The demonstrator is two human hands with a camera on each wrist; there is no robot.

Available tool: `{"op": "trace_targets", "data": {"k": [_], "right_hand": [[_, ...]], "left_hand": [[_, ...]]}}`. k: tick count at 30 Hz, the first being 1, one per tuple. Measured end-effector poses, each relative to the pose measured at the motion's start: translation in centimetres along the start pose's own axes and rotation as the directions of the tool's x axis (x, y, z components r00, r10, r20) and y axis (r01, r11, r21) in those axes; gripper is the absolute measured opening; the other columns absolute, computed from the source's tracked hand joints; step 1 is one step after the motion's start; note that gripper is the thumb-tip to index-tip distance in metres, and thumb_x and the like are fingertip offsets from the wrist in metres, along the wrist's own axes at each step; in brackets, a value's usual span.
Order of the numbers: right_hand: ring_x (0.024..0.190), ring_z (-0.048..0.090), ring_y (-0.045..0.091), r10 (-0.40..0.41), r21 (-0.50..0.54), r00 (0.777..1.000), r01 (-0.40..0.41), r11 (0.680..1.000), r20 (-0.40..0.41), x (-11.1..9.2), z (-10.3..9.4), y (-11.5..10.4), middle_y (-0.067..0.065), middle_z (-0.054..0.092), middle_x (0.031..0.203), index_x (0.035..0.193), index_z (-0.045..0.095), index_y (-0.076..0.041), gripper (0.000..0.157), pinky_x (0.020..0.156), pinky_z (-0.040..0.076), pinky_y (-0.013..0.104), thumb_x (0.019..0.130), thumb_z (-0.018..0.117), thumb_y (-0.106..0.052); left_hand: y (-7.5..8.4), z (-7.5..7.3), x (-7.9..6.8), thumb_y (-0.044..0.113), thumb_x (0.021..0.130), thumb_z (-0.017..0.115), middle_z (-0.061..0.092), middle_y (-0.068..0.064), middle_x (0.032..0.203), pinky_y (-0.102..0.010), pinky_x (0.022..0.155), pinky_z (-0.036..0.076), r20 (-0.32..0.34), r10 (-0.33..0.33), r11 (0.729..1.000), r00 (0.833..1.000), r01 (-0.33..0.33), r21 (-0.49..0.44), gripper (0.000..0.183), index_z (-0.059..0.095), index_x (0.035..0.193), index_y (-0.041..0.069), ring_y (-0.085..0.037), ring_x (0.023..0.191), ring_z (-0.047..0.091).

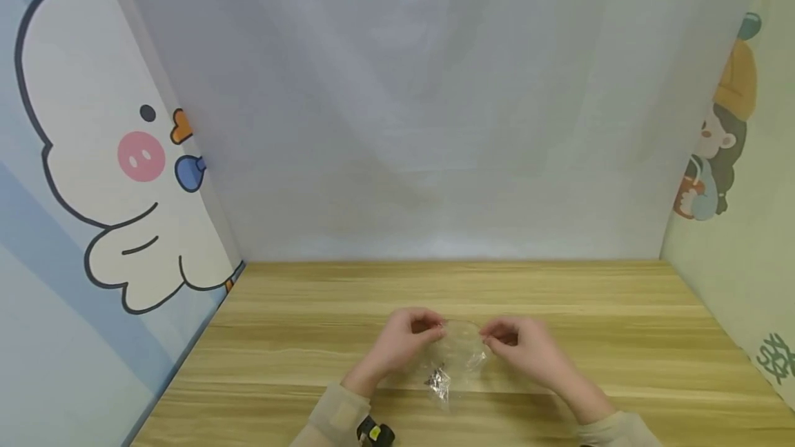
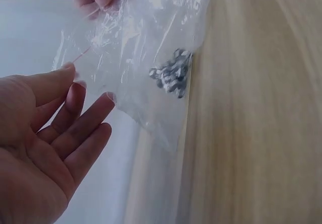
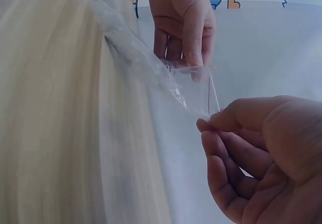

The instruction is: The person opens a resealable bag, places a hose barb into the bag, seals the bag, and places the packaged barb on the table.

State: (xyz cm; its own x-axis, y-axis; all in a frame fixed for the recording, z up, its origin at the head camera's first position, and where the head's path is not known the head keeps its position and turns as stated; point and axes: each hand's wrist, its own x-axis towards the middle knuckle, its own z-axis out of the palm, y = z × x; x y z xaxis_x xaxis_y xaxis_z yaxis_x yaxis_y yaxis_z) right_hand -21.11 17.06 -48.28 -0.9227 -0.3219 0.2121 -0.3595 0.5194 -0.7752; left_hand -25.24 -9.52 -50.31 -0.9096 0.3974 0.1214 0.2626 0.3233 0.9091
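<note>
Between the two hands hangs a clear plastic zip bag (image 1: 461,350), its top edge held at both ends. In the left wrist view a red line runs along that edge of the bag (image 2: 126,68). A cluster of small dark, shiny metal pieces (image 2: 173,74) lies gathered in the bag's lower part; their exact kind is too small to tell. My left hand (image 1: 406,338) pinches the left end of the top edge between thumb and forefinger. At the opposite end, my right hand (image 1: 523,349) pinches the edge between thumb and fingertips.
The bag is just above a wood-grain table (image 1: 298,350). A pale grey curtain (image 1: 422,116) stands behind it, with a cartoon duck panel (image 1: 93,123) at left and a pale green panel (image 1: 733,254) at right. A black device (image 1: 375,433) sits by the left wrist.
</note>
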Motion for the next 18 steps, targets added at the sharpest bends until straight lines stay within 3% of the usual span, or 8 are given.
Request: {"op": "trace_targets", "data": {"k": [7,13,18], "right_hand": [[0.096,0.074,0.018,0.066,0.05,0.997,-0.065,0.997,-0.026,0.3,-1.2,-0.2,-0.001,0.079,0.101,0.128,0.07,-0.004,0.032,0.087,0.061,0.038,0.1,0.077,-0.019],[0.099,0.071,0.023,0.145,0.143,0.989,-0.139,0.98,-0.039,0.1,-2.2,-0.5,0.004,0.078,0.107,0.12,0.077,-0.006,0.026,0.082,0.058,0.032,0.102,0.076,-0.025],[0.1,0.07,0.03,0.164,0.18,0.984,-0.15,0.972,-0.064,-0.2,-3.2,-1.0,0.009,0.077,0.112,0.116,0.078,-0.008,0.028,0.082,0.057,0.038,0.102,0.075,-0.032]], "left_hand": [[0.6,-0.4,0.1,0.023,0.103,0.074,0.076,0.002,0.105,-0.029,0.086,0.058,-0.034,0.037,0.999,0.999,-0.038,-0.024,0.014,0.079,0.109,0.011,-0.016,0.096,0.071],[2.0,-0.6,-0.1,0.025,0.104,0.073,0.077,0.0,0.102,-0.03,0.081,0.056,-0.045,0.08,0.993,0.996,-0.084,-0.085,0.016,0.078,0.11,0.011,-0.029,0.098,0.073],[3.4,-0.6,-0.4,0.024,0.104,0.073,0.079,-0.004,0.1,-0.028,0.078,0.054,-0.069,0.114,0.983,0.991,-0.122,-0.136,0.017,0.077,0.11,0.008,-0.035,0.099,0.073]]}}
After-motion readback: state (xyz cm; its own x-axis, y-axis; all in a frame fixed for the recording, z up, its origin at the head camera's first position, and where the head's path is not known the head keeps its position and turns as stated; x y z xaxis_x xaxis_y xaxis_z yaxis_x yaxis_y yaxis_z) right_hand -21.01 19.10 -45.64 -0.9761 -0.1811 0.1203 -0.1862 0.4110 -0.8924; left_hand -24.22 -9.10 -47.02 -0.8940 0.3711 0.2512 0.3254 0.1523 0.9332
